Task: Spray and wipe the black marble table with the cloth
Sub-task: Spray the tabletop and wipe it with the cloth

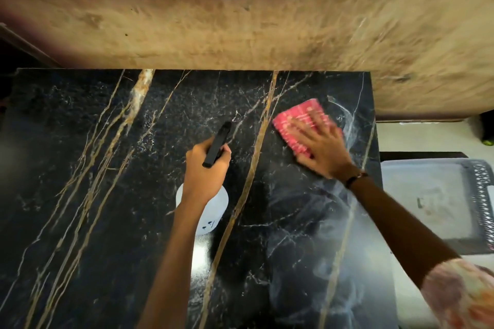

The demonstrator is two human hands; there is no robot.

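The black marble table (80,168) with gold and white veins fills most of the view. My left hand (207,171) grips a white spray bottle (213,211) by its black trigger head (217,145), held over the middle of the table with the nozzle pointing away from me. My right hand (324,149) lies flat, fingers spread, on a folded pink cloth (296,119) pressed to the tabletop near the far right corner. The hand and cloth are motion-blurred. Wet smear streaks (315,222) mark the right side of the table.
A tan, mottled wall (240,21) runs right behind the table's far edge. To the right of the table stands a grey plastic basket (438,203) on a pale floor. A dark gap lies past the table's left edge.
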